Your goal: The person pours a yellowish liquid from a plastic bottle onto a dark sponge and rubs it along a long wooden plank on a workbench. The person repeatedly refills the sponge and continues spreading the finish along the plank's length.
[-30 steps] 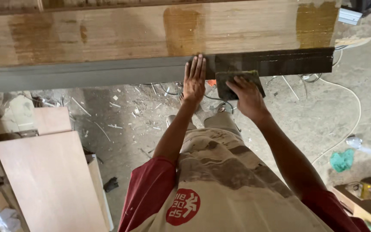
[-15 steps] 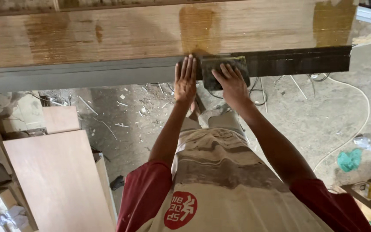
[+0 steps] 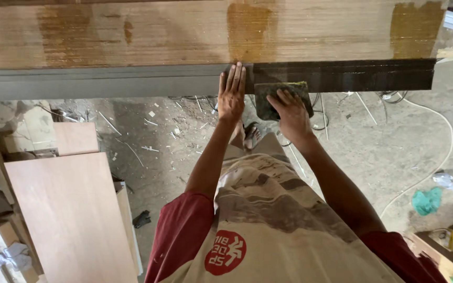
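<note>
Dusty workshop floor (image 3: pixel 184 131); left hand (image 3: pixel 231 97) flat (fingers spread) on board edge (image 3: pixel 106 81), right hand (image 3: pixel 291 112) pressing dark sponge (image 3: pixel 281 97).

Sponge (image 3: pixel 283 99) and both hands further left now.

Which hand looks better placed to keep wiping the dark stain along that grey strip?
The right hand, probably. It already presses the pad against the edge strip, right where the dark part ends. The left hand lies flat and empty on the unstained grey part, apparently only steadying.
</note>
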